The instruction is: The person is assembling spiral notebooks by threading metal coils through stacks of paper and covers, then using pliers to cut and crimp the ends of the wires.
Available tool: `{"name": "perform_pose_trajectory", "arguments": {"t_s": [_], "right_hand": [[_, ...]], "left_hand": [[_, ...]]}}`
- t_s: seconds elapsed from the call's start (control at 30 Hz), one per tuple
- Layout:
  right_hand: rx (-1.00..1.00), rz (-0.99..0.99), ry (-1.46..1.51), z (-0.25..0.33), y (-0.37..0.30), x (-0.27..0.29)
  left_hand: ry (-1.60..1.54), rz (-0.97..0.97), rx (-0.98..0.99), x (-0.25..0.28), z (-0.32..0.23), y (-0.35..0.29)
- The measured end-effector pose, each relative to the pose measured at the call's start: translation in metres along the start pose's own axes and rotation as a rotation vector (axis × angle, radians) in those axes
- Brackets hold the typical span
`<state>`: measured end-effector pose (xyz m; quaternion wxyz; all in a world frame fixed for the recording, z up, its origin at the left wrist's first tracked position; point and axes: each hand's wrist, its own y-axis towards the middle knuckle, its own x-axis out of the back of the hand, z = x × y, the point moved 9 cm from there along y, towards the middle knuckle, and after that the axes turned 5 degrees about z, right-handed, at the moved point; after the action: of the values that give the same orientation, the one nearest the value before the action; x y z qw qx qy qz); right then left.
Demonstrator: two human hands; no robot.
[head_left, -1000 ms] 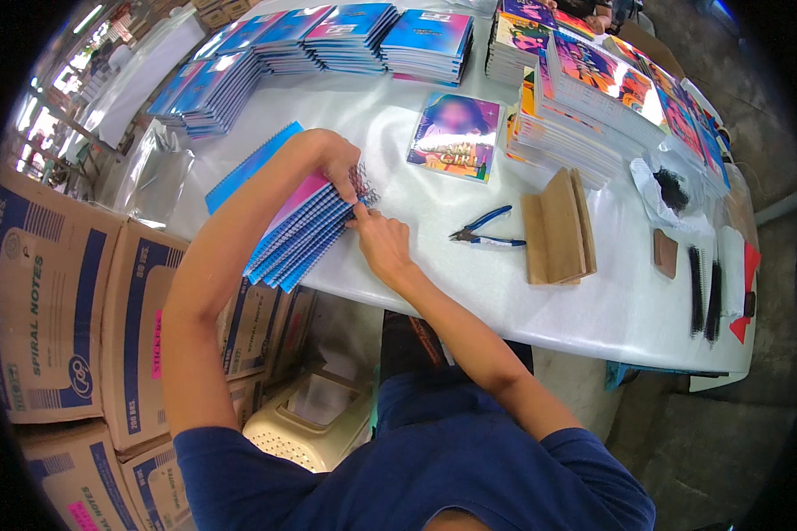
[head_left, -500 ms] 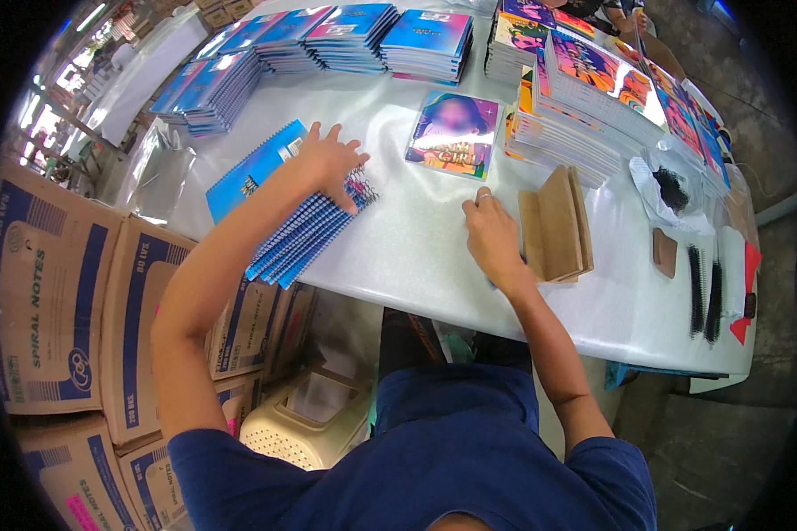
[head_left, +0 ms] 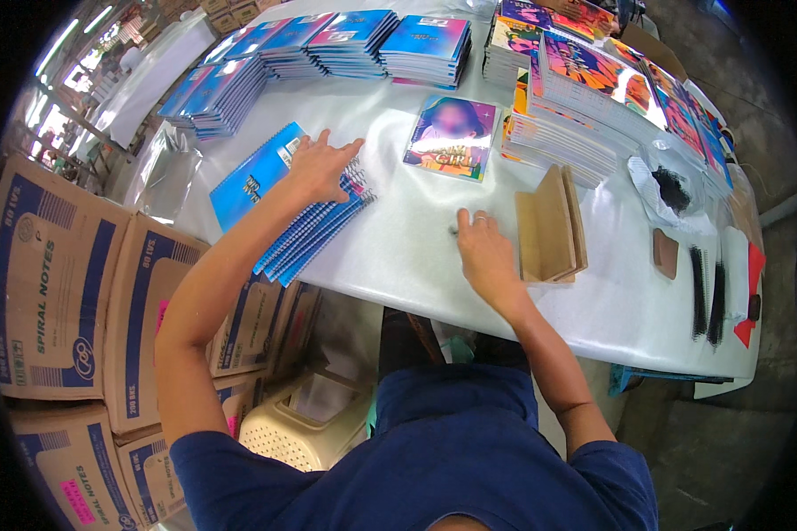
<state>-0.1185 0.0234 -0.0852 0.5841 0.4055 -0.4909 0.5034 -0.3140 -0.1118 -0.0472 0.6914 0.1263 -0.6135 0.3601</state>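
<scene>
My left hand (head_left: 322,168) has its fingers spread on a fanned pile of blue spiral notebooks (head_left: 314,239) at the left of the table. A blue cover (head_left: 250,181) lies face up at the pile's far left side, partly under my forearm. My right hand (head_left: 487,252) is closed low over the table, with a small dark tip showing beside its thumb; what it holds is mostly hidden. Beyond that hand lies a single spiral notebook (head_left: 452,137) with a purple and orange picture cover. A brown folded board block (head_left: 549,226) stands just right of my right hand.
Stacks of blue notebooks (head_left: 345,40) line the far edge, and colourful notebooks (head_left: 584,115) are piled at the far right. Black binding coils (head_left: 707,296), a brown pad (head_left: 664,253) and a red-handled thing (head_left: 750,301) lie at right. Cardboard boxes (head_left: 58,283) crowd the left, near a beige stool (head_left: 279,435).
My right hand has shifted slightly toward me and left, and a dark tip now shows by its thumb. My left hand stays over the pile, moved slightly; the view has shifted a little.
</scene>
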Motion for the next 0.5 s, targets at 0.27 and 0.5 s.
{"name": "perform_pose_trajectory", "arguments": {"t_s": [0.27, 0.5], "right_hand": [[0.223, -0.140, -0.090, 0.036, 0.005, -0.016], [0.310, -0.367, -0.168, 0.023, -0.010, -0.017]], "left_hand": [[0.002, 0.115, 0.001, -0.002, 0.008, 0.014], [0.115, 0.180, -0.032, -0.009, 0.004, 0.021]]}}
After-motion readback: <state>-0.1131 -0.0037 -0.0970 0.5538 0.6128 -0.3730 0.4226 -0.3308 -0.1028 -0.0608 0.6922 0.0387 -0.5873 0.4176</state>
